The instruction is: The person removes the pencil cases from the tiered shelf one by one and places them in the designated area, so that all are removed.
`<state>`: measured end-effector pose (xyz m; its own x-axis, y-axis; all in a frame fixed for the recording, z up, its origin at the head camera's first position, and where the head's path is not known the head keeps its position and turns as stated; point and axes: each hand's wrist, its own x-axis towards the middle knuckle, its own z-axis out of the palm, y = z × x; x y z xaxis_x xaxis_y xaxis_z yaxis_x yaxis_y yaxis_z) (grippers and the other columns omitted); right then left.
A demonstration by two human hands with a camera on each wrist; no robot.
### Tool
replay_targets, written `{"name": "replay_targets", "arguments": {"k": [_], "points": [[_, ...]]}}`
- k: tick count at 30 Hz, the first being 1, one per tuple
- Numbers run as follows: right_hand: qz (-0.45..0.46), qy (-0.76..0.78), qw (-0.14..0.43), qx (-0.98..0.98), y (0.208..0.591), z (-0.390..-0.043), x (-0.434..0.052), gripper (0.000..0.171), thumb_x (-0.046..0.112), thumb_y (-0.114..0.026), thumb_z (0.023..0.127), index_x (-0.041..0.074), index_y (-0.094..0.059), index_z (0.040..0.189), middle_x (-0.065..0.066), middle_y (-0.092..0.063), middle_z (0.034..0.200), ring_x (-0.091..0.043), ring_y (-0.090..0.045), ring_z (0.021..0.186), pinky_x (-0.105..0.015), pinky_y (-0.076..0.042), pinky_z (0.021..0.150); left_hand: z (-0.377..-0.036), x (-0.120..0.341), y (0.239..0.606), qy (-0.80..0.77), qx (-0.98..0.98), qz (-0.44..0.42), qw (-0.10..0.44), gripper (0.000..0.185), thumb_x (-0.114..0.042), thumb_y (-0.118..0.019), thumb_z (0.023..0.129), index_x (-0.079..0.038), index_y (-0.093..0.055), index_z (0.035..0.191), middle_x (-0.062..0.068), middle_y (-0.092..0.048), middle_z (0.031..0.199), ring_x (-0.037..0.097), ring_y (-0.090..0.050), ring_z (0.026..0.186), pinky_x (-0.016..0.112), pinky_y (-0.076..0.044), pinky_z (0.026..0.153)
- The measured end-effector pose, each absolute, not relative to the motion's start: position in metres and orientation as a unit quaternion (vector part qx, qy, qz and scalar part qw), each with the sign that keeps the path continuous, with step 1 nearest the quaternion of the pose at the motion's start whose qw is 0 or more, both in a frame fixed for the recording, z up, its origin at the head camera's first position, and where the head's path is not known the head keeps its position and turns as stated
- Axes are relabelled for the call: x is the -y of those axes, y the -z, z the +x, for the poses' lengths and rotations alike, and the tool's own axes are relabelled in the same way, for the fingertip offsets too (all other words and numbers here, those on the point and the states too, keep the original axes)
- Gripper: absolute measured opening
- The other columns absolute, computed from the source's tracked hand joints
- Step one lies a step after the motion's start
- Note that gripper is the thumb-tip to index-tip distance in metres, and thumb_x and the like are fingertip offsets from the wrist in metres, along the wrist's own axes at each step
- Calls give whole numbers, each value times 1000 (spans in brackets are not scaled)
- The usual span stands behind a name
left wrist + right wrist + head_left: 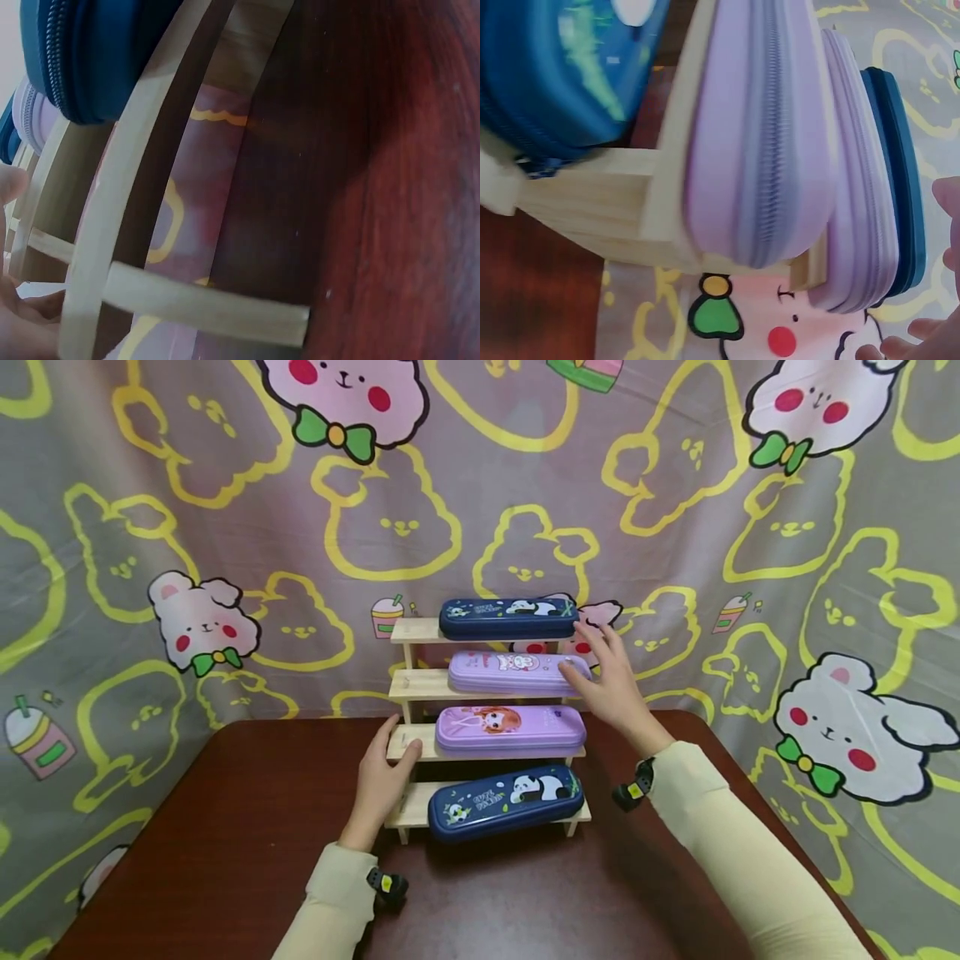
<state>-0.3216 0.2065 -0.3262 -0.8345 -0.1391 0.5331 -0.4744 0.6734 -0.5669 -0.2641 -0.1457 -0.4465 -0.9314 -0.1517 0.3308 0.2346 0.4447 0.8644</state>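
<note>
A stepped wooden rack [411,683] carries one zipped pencil case per tier. On top lies a dark blue panda pencil case [510,620], above a lavender pencil case [480,677] and a purple one with a girl's picture [525,731]. Another dark blue panda pencil case [483,803] sits slanted on the lowest tier. My right hand [611,681] spreads its fingers by the right ends of the upper two cases; the thumb overlaps the lavender one. At the rack's left end, thumb and fingers of my left hand [381,781] straddle the second-lowest shelf; contact is partly hidden.
The rack stands on a dark reddish-brown table [247,827]. Behind and beside it hangs a grey curtain [480,477] with cartoon animals. Black straps with small devices are on both wrists. The bottom case overhangs its shelf's front edge.
</note>
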Motion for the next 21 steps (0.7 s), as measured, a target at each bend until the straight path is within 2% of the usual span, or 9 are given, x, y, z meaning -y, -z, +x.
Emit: {"name": "replay_targets", "arguments": {"k": [8, 11, 13, 14, 17, 19, 21], "points": [[174, -358, 219, 891, 304, -345, -197, 73, 43, -67, 92, 21, -36, 154, -20, -14, 159, -41, -16, 144, -68, -20, 108, -268, 138, 449, 569, 798, -5, 196, 65, -34, -68, 94, -11, -44, 148, 13, -47, 147, 29, -42, 135, 46, -31, 111], [163, -364, 200, 895, 297, -351, -194, 75, 46, -67, 92, 24, -34, 155, -20, -12, 159, -43, -16, 144, -69, -20, 108, -269, 135, 451, 571, 794, 3, 207, 65, -33, -71, 92, -9, -46, 147, 14, -49, 145, 29, -44, 134, 46, -32, 111], [161, -361, 192, 898, 293, -355, -193, 76, 48, -66, 91, 25, -32, 156, -21, -12, 159, -44, -20, 141, -67, -23, 108, -270, 134, 452, 568, 795, 7, 212, 65, -32, -72, 91, -8, -47, 146, 14, -50, 144, 28, -45, 133, 45, -33, 110], [162, -358, 188, 900, 292, -357, -192, 77, 48, -66, 91, 26, -32, 156, -21, -13, 158, -44, -28, 136, -65, -28, 107, -270, 133, 452, 567, 795, 9, 214, 64, -32, -72, 91, -8, -48, 146, 14, -51, 143, 28, -45, 133, 45, -33, 110], [170, -343, 184, 905, 290, -363, -191, 78, 47, -67, 91, 25, -31, 156, -22, -21, 155, -41, -44, 115, -57, -40, 98, -270, 132, 452, 567, 795, 13, 216, 63, -29, -73, 91, -8, -49, 145, 14, -52, 143, 29, -45, 132, 45, -33, 110], [177, -332, 180, 909, 290, -368, -191, 78, 47, -67, 92, 24, -30, 157, -23, -24, 153, -38, -48, 105, -55, -42, 94, -270, 131, 452, 573, 790, 15, 216, 63, -27, -73, 90, -7, -49, 144, 15, -51, 143, 29, -45, 132, 45, -33, 110], [182, -324, 176, 912, 289, -372, -192, 78, 46, -67, 92, 23, -30, 157, -23, -29, 151, -36, -50, 104, -55, -41, 96, -270, 130, 452, 583, 783, 20, 217, 62, -25, -73, 90, -6, -49, 144, 15, -52, 142, 29, -45, 132, 45, -33, 110]]}}
